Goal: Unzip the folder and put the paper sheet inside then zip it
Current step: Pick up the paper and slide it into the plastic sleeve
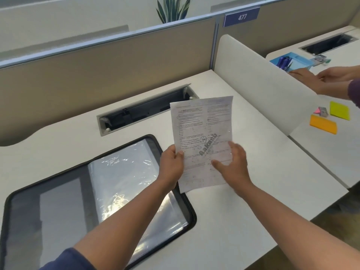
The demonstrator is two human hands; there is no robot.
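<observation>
The black zip folder [58, 193] lies flat and wide open on the white desk at the left, its clear plastic sleeves [124, 172] showing on the right half. A printed paper sheet [202, 121] is held upright just above the desk, to the right of the folder. My left hand [172, 165] grips the sheet's left edge, thumb on the front. On the sheet's lower right, my right hand [233, 164] has its fingers spread against the front and its thumb across the page.
An open cable tray [144, 112] is set into the desk behind the folder. A white divider [259, 84] separates the neighbouring desk, where another person's hands [329, 80], sticky note pads [323, 124] and a blue organiser [292, 61] are.
</observation>
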